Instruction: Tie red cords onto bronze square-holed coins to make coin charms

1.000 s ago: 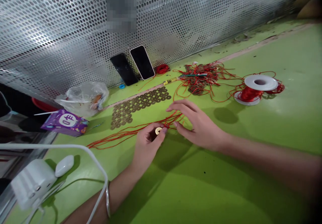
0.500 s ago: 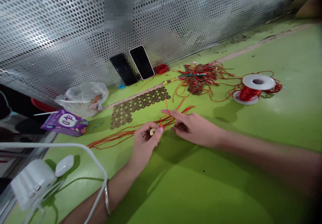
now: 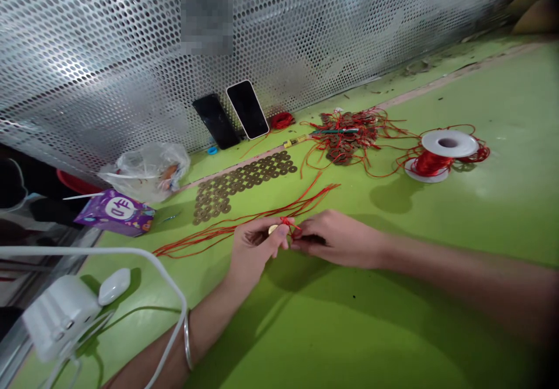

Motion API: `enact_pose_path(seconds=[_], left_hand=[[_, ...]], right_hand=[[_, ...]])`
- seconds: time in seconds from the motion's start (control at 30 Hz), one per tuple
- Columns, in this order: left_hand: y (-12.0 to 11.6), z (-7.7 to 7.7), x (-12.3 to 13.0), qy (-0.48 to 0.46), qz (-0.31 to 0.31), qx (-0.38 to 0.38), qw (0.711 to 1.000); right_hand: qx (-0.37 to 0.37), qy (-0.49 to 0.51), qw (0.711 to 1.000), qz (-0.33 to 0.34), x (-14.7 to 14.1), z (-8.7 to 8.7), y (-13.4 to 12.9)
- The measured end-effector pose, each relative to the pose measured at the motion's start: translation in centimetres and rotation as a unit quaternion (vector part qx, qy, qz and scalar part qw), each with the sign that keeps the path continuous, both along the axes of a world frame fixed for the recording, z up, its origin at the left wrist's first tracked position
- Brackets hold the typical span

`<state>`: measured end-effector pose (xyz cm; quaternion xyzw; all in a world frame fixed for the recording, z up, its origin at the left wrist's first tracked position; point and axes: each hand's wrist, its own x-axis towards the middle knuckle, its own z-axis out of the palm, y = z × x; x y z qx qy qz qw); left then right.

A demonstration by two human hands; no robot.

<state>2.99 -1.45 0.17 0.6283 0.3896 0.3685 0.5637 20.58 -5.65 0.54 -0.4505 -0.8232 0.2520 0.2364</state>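
My left hand [image 3: 255, 246] pinches a brass coin [image 3: 273, 229] between thumb and fingers, with red cord [image 3: 286, 221] looped at its right side. Close by on the right, my right hand [image 3: 329, 239] has its fingertips closed on the same red cord; the fingers partly hide the cord's end. Behind both hands lies a bundle of cut red cords [image 3: 201, 239], stretched across the green table [image 3: 332, 331]. Farther back, flat holed coins [image 3: 238, 180] are laid out in neat rows.
Coins tied with red cord [image 3: 345, 138] lie heaped at the back, beside a white spool of red cord [image 3: 437, 156]. Two phones [image 3: 247, 109] lean on the perforated metal wall [image 3: 305, 45]. At left are a purple box [image 3: 116, 213], a plastic bag [image 3: 146, 170] and a white charger [image 3: 61, 316] with cable.
My right hand has drawn its extended index finger in and come down beside the left hand, now gripping the cord. The left hand has shifted slightly right with the coin.
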Motion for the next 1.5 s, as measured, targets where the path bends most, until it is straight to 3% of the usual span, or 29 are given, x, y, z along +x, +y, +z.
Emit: enact_pose_path(seconds=[0.2, 0.37, 0.53, 0.73, 0.97, 1.17, 1.37, 1.5], left_hand=[[0.1, -0.1, 0.4, -0.042, 0.117, -0.002, 0.992], [0.1, 0.1, 0.5, -0.047, 0.141, -0.011, 0.989], [0.0, 0.3, 0.5, -0.014, 0.117, -0.002, 0.993], [0.0, 0.3, 0.5, -0.009, 0.108, -0.018, 0.994], [0.1, 0.1, 0.4, 0.014, 0.102, -0.004, 0.995], [-0.2, 0.6, 0.5, 0.036, 0.094, 0.014, 0.995], [-0.5, 0.8, 0.3, 0.078, 0.049, 0.158, 0.983], [-0.6, 0.7, 0.2, 0.082, 0.047, 0.2, 0.975]], right_hand=[[-0.008, -0.003, 0.999, 0.032, -0.3, 0.8, -0.9], [0.057, 0.007, 0.998, 0.029, -0.5, 1.7, -1.9], [0.142, 0.15, 0.978, -0.012, -0.4, 2.4, -2.5], [0.146, 0.224, 0.963, -0.024, -0.2, 2.7, -1.9], [0.123, 0.231, 0.964, -0.05, 0.0, 2.5, -1.8], [0.113, 0.175, 0.978, -0.017, 0.1, 1.7, -1.4], [0.087, 0.13, 0.988, -0.003, 0.1, 1.2, -1.2], [0.072, 0.147, 0.986, -0.018, -0.1, 1.3, -1.0]])
